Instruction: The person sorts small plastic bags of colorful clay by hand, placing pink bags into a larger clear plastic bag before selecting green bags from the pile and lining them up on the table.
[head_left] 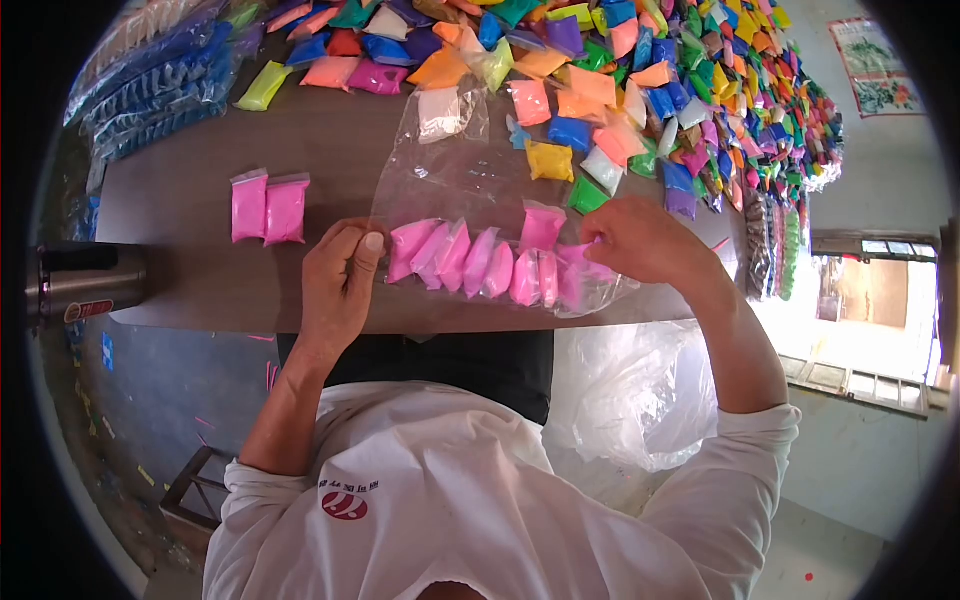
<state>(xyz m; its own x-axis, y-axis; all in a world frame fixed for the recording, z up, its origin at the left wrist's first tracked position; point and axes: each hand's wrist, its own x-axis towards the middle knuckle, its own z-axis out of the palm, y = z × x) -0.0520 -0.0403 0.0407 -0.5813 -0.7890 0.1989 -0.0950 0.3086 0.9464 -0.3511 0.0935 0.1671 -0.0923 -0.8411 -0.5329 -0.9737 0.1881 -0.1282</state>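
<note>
A large clear plastic bag (400, 180) lies across the table before me, with a row of several small pink packets (453, 256) inside its lower part. At the bag's left edge, my left hand (343, 268) is closed on the plastic, thumb against the curled fingers. My right hand (648, 240) is at the row's right end, its fingers pinched on a pink packet (578, 268), partly hidden by the hand and the bag. Another pink packet (542, 226) rests just above the row. Two more pink packets (268, 207) lie side by side left of the bag.
Many coloured packets (590, 90) are heaped along the table's far side and right. Blue bundled bags (165, 85) are stacked at the far left. A metal container (95, 283) stands at the left edge. Clear plastic (640, 400) hangs below the table's front right.
</note>
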